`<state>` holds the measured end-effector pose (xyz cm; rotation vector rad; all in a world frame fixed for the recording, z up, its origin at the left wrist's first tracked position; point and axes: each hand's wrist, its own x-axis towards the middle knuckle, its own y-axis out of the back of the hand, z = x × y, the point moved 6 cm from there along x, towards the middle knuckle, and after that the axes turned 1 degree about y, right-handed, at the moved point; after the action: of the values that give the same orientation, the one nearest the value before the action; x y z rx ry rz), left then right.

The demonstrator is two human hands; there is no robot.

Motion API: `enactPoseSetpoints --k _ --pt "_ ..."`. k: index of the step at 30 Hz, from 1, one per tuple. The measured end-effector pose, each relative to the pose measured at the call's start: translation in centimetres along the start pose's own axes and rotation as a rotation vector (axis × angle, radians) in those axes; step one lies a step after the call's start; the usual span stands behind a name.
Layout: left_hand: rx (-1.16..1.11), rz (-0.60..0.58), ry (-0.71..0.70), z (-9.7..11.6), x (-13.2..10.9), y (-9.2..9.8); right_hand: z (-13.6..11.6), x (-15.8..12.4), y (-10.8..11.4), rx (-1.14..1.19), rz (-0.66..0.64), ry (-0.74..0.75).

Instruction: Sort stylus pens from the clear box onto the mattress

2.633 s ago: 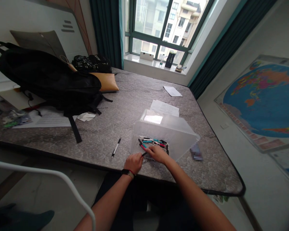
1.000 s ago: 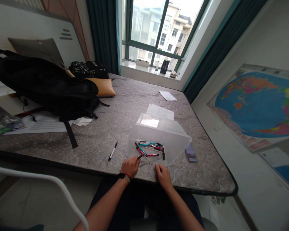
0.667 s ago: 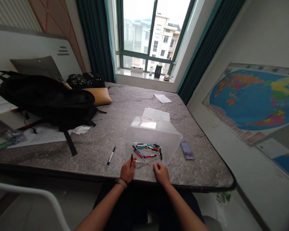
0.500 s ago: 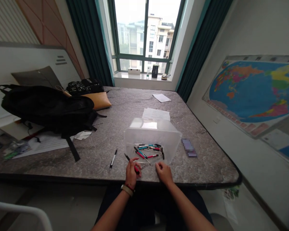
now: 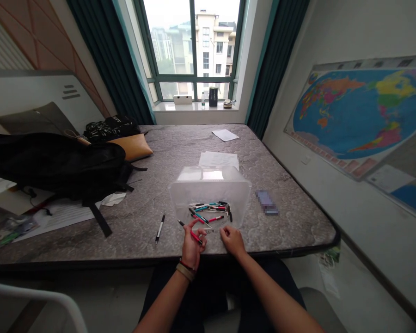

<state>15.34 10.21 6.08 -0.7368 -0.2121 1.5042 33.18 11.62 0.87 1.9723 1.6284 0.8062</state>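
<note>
The left hand [image 5: 192,244], palm turned upward, pinches a slim red-and-black pen [image 5: 196,237] in its grip, just on the near side of a clear plastic box [image 5: 208,190]. The right hand [image 5: 233,240] rests close to the box's near edge, its grip loosely pressed together with the fingers curled inward. Red, teal, black and white pens [image 5: 201,217] lie jumbled within the box's outline. Left of the box, a single white-and-black pen [image 5: 160,228] lies alone on the grey quilted mattress [image 5: 135,222]; right of it is a flat purplish object [image 5: 266,202], blurred out. White printed papers [image 5: 219,159] sit behind the box, and a black fabric backpack [image 5: 55,162] lies well to its left.
</note>
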Motion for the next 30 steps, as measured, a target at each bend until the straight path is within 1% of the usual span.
enactPoseSetpoints --k 4,6,8,10,11,13,15,17,19,21,22,23,25,27,28,29,30 --pt "0.060 0.082 0.003 -1.3 1.2 2.2 0.1 0.2 0.3 0.016 0.008 -0.007" --pt "0.075 0.132 0.012 -2.0 1.8 3.1 0.1 0.1 0.2 0.084 -0.022 -0.042" --pt "0.064 0.161 0.018 -2.6 2.2 3.5 -0.2 -0.3 -0.5 0.271 -0.116 -0.117" --pt "0.032 0.156 0.019 -3.2 2.3 3.2 -1.4 -1.3 -1.8 0.542 -0.241 -0.187" --pt "0.008 0.142 0.018 -3.5 2.3 2.9 -2.4 -1.9 -2.4 0.669 -0.287 -0.201" --pt "-0.041 0.108 0.014 -4.1 2.3 2.0 -4.6 -3.0 -3.0 0.815 -0.319 -0.153" --pt "-0.051 0.073 0.020 -4.4 2.2 1.3 -6.2 -3.7 -3.2 0.861 -0.277 -0.124" --pt "0.018 0.030 0.051 -4.6 2.0 1.1 -6.8 -3.9 -2.9 0.892 -0.214 -0.141" --pt "0.194 -0.023 0.100 -4.3 1.7 1.6 -6.4 -3.5 -2.3 0.898 -0.143 -0.167" --pt "0.494 -0.063 0.097 -3.4 1.0 2.7 -5.4 -2.7 -1.2 0.861 -0.072 -0.187" --pt "0.686 -0.080 0.045 -2.5 0.6 3.1 -4.8 -2.3 -0.7 0.839 -0.043 -0.200" --pt "0.872 -0.094 -0.063 -1.4 0.2 3.3 -4.2 -1.9 -0.3 0.826 -0.024 -0.220" --pt "1.155 -0.156 -0.325 0.9 -0.9 2.9 -3.3 -1.1 0.2 0.825 -0.023 -0.276" --pt "1.292 -0.193 -0.548 2.5 -1.7 2.1 -3.1 -0.4 0.4 0.829 -0.064 -0.306" --pt "1.319 -0.202 -0.617 3.0 -1.7 1.8 -3.4 -0.1 0.5 0.822 -0.096 -0.298" --pt "1.327 -0.206 -0.650 3.3 -1.5 1.5 -3.8 0.2 0.6 0.807 -0.133 -0.274" --pt "1.324 -0.219 -0.647 3.3 -1.0 1.3 -4.4 0.5 0.6 0.786 -0.170 -0.240"
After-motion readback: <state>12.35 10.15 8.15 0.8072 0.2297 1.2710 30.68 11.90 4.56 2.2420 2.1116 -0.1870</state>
